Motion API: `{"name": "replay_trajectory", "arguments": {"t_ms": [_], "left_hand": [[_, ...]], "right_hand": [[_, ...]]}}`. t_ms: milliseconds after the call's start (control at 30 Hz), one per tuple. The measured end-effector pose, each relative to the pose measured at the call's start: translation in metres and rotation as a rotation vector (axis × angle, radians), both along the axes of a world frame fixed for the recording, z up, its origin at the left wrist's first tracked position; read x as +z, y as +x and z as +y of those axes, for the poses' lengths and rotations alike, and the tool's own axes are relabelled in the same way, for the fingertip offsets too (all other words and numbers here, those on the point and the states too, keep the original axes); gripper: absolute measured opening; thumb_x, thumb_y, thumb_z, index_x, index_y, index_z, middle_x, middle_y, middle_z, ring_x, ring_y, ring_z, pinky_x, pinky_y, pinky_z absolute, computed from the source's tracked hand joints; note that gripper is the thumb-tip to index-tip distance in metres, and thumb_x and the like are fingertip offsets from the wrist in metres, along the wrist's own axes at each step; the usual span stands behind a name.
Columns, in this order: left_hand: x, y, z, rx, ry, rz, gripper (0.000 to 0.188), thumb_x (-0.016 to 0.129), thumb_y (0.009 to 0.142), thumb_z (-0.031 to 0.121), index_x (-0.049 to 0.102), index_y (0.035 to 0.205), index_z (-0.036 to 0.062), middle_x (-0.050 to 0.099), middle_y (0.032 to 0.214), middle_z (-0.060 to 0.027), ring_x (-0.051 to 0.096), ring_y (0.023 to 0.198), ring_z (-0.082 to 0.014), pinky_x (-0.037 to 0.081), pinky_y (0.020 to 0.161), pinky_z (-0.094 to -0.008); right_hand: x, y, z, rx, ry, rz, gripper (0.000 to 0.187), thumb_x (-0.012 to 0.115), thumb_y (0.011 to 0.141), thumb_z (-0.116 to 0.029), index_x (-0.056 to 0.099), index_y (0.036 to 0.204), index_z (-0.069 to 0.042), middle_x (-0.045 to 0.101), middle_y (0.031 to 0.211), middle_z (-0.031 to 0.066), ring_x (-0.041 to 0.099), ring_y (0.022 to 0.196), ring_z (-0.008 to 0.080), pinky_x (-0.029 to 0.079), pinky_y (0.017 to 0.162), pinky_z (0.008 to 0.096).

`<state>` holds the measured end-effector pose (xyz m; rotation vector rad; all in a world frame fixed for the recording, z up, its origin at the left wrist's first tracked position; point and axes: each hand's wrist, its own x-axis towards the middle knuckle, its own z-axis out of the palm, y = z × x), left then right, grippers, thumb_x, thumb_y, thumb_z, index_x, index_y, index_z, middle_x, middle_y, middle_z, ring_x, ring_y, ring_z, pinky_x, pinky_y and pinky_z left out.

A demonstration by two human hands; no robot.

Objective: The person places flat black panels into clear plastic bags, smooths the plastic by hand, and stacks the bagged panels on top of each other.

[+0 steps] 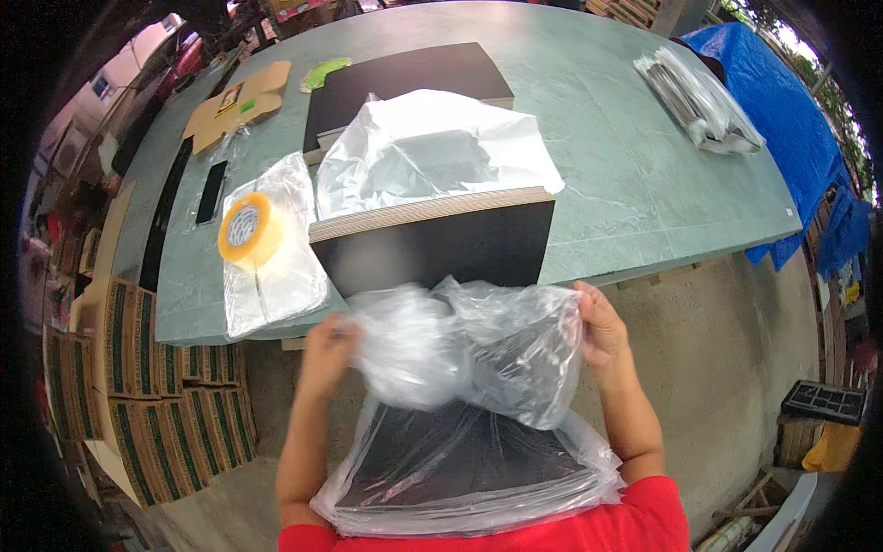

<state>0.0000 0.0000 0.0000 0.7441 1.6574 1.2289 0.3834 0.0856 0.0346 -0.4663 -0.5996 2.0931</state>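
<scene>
Between my two hands hangs a clear plastic bag (524, 340), its film bunched and partly smeared by motion. My left hand (329, 352) has its fingers closed on the bag's left side, though blur softens them. At the opposite side my right hand (600, 324) pinches the film's edge. Below, against my body, lies a black flat panel (451, 455) inside clear plastic; whether this is the same bag I cannot tell. Just beyond my hands, a stack of black panels (441, 244) with pale layered edges sits at the table's front edge, white film (451, 138) draped over it.
A roll of clear tape (251, 230) rests on flat plastic bags (276, 294) at the left of the green table (635, 202). Behind are a phone (211, 191), cardboard (267, 87) and more black panels (405, 78). Wrapped packs (696, 101) lie right; cartons (175, 432) stand lower left.
</scene>
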Motion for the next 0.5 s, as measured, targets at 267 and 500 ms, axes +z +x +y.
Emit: {"name": "replay_trajectory", "arguments": {"t_ms": [267,500], "left_hand": [[0.077,0.049,0.014,0.094,0.454,0.168,0.011,0.048,0.07,-0.001,0.051,0.08,0.0023,0.053,0.074,-0.0031,0.051,0.062,-0.0095,0.044,0.054,-0.0215],[0.115,0.132,0.025,-0.804,0.293,0.031,0.02,0.063,0.074,0.023,0.056,0.069,0.0055,0.054,0.062,0.0021,0.047,0.058,-0.0056,0.038,0.053,-0.0211]], "right_hand": [[0.039,-0.035,-0.027,0.282,0.086,-0.45,0.012,0.061,0.076,-0.012,0.057,0.073,-0.001,0.057,0.065,0.0046,0.055,0.059,0.012,0.045,0.054,0.0231],[0.049,-0.074,-0.023,0.326,0.044,0.041,0.014,0.059,0.078,-0.015,0.054,0.075,-0.002,0.055,0.066,0.0034,0.053,0.06,0.0117,0.042,0.058,0.0244]]}}
